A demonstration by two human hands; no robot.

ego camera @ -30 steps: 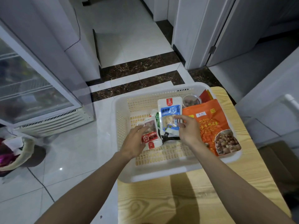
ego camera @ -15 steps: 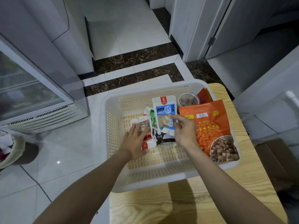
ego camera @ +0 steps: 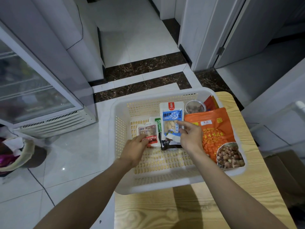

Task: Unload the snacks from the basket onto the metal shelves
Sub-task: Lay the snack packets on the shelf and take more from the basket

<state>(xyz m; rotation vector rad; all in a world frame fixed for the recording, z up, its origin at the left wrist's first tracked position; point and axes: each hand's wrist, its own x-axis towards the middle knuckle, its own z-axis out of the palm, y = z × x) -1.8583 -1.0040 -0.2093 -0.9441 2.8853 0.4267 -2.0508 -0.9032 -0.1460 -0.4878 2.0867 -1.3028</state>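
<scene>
Now | left hand (ego camera: 134,147): 1 red pouch (ego camera: 149,132) | right hand (ego camera: 191,138): 1 blue pouch (ego camera: 170,116)

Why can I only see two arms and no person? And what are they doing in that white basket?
The camera sits on the person's head and looks down, so this one picture shows just their arms and hands. A white plastic basket stands on a pale wooden table. Snack packs lie inside it. The left hand pinches a small red and white peanut packet. The right hand pinches a blue and white peanut pouch. Beside them are a big orange bag with nuts pictured on it and a clear round tub. The job is to put the snacks on shelves; both packs are inside the basket for now.
</scene>
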